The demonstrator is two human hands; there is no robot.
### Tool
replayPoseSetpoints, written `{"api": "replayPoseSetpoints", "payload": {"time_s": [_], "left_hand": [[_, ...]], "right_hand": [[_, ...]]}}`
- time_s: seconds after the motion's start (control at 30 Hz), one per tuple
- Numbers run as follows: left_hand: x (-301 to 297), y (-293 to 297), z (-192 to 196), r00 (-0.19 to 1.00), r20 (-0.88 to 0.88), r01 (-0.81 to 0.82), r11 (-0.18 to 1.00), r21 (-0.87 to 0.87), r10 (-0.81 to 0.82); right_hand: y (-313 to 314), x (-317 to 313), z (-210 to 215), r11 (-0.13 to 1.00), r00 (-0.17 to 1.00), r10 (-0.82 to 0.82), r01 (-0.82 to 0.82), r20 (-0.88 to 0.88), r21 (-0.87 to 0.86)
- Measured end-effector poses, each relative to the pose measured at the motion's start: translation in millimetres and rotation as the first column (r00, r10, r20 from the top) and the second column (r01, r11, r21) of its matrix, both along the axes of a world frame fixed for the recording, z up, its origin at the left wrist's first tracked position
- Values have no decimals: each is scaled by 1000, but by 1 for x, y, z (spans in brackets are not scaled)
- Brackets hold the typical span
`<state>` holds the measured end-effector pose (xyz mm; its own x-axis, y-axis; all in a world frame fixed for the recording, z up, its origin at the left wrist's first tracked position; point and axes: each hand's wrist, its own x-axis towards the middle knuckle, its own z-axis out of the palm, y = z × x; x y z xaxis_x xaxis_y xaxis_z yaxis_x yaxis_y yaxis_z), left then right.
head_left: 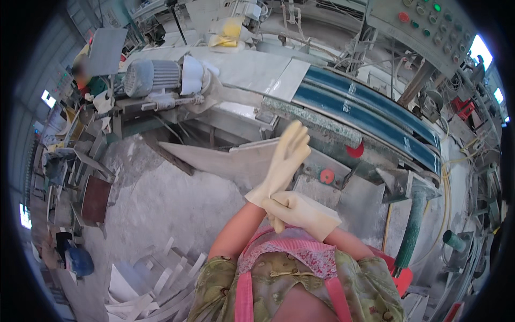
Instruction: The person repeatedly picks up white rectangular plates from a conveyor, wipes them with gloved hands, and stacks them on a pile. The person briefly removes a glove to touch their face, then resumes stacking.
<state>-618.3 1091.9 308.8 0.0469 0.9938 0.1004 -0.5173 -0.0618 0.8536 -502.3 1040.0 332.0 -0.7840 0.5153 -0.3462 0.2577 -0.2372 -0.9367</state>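
Observation:
Both my hands wear cream rubber gloves. My left hand [285, 160] is raised in front of me with its fingers stretched out, nothing held in it. My right hand [295, 208] crosses over at the left wrist, its fingers closed on the cuff of the left glove [258, 195]. Beyond the raised fingers lies the edge of a machine with long blue belts [343, 102]. A pink apron [289, 246] hangs over my patterned green clothing.
A grey motor [153, 78] sits at the machine's left. A control panel [424, 27] with buttons hangs at upper right. Broken white slab pieces [153, 282] lie heaped at lower left. A green post [410, 228] stands at my right. Another person [86, 80] is at far left.

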Motion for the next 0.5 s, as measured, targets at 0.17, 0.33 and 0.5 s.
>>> {"api": "replayPoseSetpoints", "payload": {"time_s": [0.17, 0.33, 0.5], "left_hand": [[20, 31, -3, 951, -138, 259, 958, -126, -275], [51, 69, -13, 888, 244, 429, 892, -140, -389], [68, 114, 3, 873, 13, 487, 870, -79, -488]], "right_hand": [[30, 25, 21, 999, 996, -47, 46, 72, 12], [57, 40, 5, 991, 990, -134, 135, 53, -21], [88, 46, 8, 963, 964, -265, 266, 25, -34]]}}
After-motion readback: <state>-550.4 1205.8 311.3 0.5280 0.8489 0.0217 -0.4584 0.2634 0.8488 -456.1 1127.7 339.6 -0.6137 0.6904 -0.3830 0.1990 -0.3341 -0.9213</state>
